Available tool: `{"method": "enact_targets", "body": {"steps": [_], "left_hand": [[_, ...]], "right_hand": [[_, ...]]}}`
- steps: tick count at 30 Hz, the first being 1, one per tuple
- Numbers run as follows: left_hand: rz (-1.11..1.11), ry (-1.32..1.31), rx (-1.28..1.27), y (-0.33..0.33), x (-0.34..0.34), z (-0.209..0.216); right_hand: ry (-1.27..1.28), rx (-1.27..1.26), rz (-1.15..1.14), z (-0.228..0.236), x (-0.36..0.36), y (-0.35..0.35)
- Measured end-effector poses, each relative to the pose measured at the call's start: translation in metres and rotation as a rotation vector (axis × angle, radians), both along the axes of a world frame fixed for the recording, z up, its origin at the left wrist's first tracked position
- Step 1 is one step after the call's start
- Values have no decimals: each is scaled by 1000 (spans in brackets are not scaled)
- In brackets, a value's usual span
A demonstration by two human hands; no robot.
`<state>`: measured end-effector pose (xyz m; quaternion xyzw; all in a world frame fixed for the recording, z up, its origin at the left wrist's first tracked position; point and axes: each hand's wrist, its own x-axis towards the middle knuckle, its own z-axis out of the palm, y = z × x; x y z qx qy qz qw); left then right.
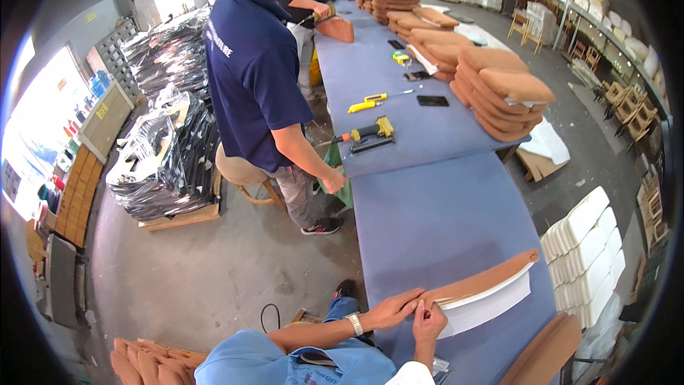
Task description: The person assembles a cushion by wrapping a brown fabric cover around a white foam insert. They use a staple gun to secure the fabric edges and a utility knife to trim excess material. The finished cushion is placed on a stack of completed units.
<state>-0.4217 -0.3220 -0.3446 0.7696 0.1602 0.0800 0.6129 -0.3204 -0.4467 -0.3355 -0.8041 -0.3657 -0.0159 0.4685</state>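
Observation:
A long brown upholstered cushion (479, 279) lies on the blue-covered table in front of me, with a white layer (484, 305) showing along its near side. My left hand (394, 309), a watch on its wrist, pinches the cushion's left end where the brown fabric meets the white. Close beside it, my right hand (429, 321) is closed, its fingertips pinched at the same corner. Both hands touch the fabric edge. Whether a small item sits between the right fingers is too small to tell.
A co-worker in a navy shirt (256, 78) stands at the table's left side. Beyond lie a yellow staple gun (374, 132), yellow-handled tools (367, 105) and phones (432, 100). Brown cushions (499, 93) are stacked at the right edge; white foam pads (581, 257) stand right of the table.

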Motion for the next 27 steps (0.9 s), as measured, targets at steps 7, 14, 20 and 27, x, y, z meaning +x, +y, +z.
{"method": "enact_targets", "body": {"steps": [7,14,20,27], "left_hand": [[-201,205,309,6,13,29],[-182,37,308,0,26,1],[-171,-76,312,1,21,10],[-122,72,337,-4,24,32]], "right_hand": [[10,12,-32,6,-1,-9],[254,-3,77,91,7,-35],[183,754,483,234,-26,-86],[-50,1157,768,285,-68,-90]]}}
